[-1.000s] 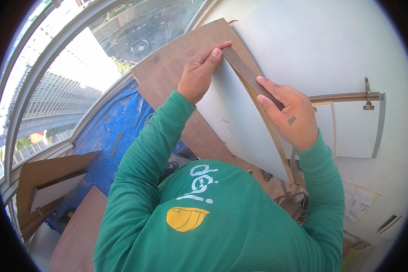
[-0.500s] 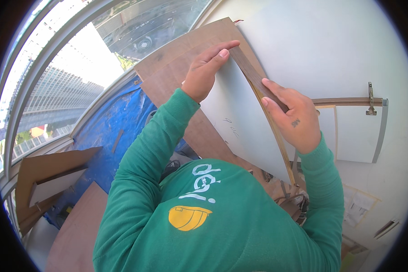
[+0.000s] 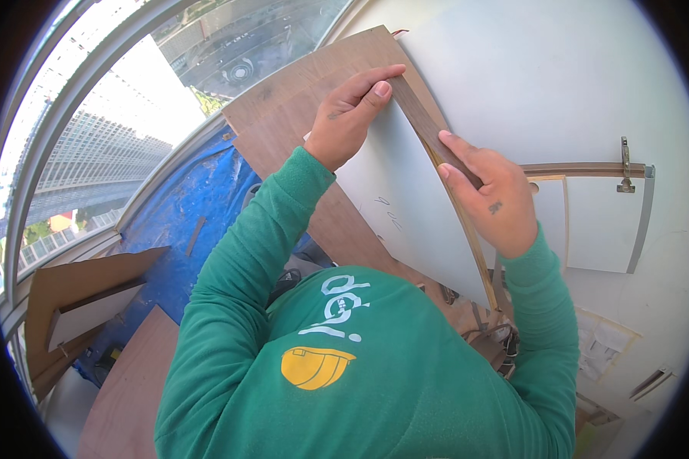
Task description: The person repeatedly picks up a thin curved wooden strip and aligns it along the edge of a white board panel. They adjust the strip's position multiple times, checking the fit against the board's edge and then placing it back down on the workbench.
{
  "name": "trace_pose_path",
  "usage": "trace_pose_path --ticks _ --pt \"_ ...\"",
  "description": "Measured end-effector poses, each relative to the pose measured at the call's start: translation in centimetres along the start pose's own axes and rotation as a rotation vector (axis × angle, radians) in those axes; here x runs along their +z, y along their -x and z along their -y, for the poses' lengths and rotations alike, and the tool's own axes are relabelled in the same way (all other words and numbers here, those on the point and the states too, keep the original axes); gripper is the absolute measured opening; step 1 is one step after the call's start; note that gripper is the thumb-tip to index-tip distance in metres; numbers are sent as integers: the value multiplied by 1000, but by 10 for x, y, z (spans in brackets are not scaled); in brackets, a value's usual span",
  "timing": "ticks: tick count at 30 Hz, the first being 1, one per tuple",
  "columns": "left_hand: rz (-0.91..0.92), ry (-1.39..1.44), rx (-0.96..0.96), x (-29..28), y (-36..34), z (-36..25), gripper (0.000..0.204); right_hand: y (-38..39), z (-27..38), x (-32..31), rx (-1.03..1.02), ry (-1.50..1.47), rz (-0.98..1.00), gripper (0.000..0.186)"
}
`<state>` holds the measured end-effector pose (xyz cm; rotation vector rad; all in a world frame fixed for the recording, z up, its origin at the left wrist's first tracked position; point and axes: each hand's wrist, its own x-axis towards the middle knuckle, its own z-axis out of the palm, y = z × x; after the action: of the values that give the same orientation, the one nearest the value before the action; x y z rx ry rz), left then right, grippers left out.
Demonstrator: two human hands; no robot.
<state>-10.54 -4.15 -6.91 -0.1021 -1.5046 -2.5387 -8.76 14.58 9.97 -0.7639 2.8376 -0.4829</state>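
Note:
A white panel [image 3: 394,191] with handwritten marks stands tilted in front of me. A brown wood-grain edging strip [image 3: 421,113] lies along its far edge, and a yellowish raw edge shows beneath the strip lower down. At the strip's upper end, my left hand [image 3: 351,115] is closed over the panel corner, thumb on the near side and fingers stretched across the top. Farther down, my right hand [image 3: 499,200] pinches the strip between thumb and fingers. Its lower end is hidden behind that hand.
Large plywood sheets [image 3: 283,122] lean behind the panel. Windows line the left, above a blue tarp [image 3: 180,199]. A folded cardboard piece [image 3: 57,283] and another brown board [image 3: 134,382] are at lower left. On the right, a metal clamp [image 3: 626,164] grips another white panel [image 3: 605,222].
Both hands keep their places on the strip and panel. My right hand has shifted very slightly left, and the view has moved a little; nothing was let go.

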Motion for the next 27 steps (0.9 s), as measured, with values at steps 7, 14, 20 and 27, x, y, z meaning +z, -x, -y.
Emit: trace_pose_path --ticks 7,14,20,27 --pt "10 6 -14 -1 0 -2 38 3 -5 5 -14 47 -5 40" --pt "32 38 -13 -3 -1 -2 37 3 -7 7 9 -15 -26 40" --pt "35 44 -41 -2 -1 -3 37 2 -7 6 16 -20 -29 40" --pt "30 52 -46 2 -3 -3 37 1 -9 4 24 -17 -36 40"
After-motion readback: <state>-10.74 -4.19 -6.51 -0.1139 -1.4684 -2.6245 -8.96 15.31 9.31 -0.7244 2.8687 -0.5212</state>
